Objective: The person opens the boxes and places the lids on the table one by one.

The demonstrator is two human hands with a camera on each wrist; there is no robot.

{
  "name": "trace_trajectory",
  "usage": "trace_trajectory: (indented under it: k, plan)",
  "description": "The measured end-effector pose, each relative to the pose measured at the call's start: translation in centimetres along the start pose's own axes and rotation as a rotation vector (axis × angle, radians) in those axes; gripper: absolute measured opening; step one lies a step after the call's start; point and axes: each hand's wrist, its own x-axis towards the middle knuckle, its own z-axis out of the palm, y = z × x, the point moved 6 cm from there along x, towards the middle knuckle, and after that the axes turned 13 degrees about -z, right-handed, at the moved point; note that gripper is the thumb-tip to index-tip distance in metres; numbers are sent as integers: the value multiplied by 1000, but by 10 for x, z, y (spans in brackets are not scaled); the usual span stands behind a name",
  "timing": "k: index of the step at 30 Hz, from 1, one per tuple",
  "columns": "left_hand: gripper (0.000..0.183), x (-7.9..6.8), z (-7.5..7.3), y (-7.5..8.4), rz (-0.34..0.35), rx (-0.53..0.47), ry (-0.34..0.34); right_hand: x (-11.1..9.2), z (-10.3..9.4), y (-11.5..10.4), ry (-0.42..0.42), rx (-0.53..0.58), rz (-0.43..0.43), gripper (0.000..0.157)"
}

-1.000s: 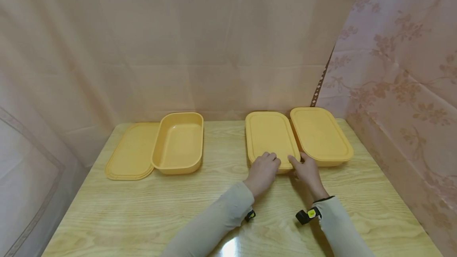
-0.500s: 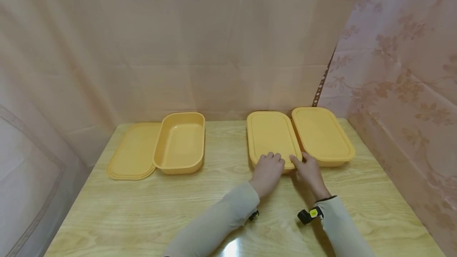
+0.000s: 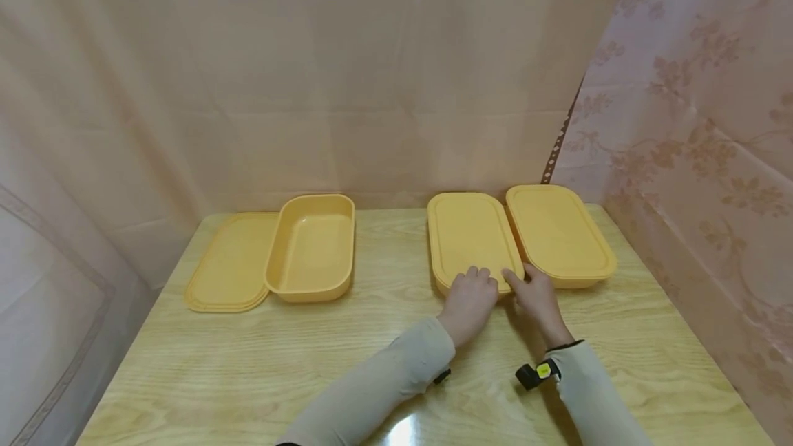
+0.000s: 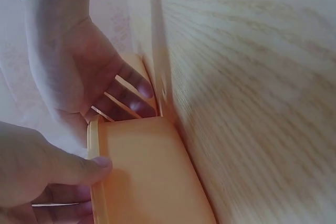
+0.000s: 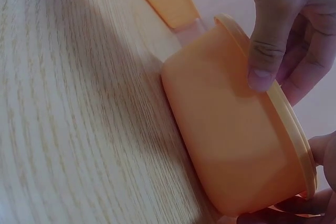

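A yellow lidded food container (image 3: 472,236) stands right of centre on the table in the head view. At its front edge, my left hand (image 3: 469,305) pinches the lid's rim, with the fingers on top. The left thumb (image 5: 261,74) presses the front wall just under the rim in the right wrist view. My right hand (image 3: 537,301) grips the near right corner, its thumb on the lid and its fingers (image 4: 126,95) along the side wall. The lid looks seated on the container; its far edge is too small to judge.
A second lidded container (image 3: 560,232) stands close on the right. To the left, an uncovered container (image 3: 312,246) partly overlaps a loose lid (image 3: 229,267) lying flat. Curtains hang behind the wooden table (image 3: 248,377) and at both sides.
My left hand has slid a little to the right along the container's front edge, nearer my right hand. The right hand keeps its place at the corner.
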Motion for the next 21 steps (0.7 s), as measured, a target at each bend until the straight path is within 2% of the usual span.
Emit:
trace_trajectory:
  k: [8, 13, 16, 21]
  plan:
    - [14, -1, -5, 9, 22, 140, 46, -1, 0, -1, 2, -30, -8, 35]
    - [18, -3, -7, 11, 42, 177, 73, 0, 1, -1, -2, -33, -8, 34]
    - [17, -3, -8, 11, 50, 183, 69, 0, 1, 0, -12, -19, 0, 34]
    - [15, 0, -6, 6, -27, 75, 19, 1, 1, 1, -18, -11, 6, 36]
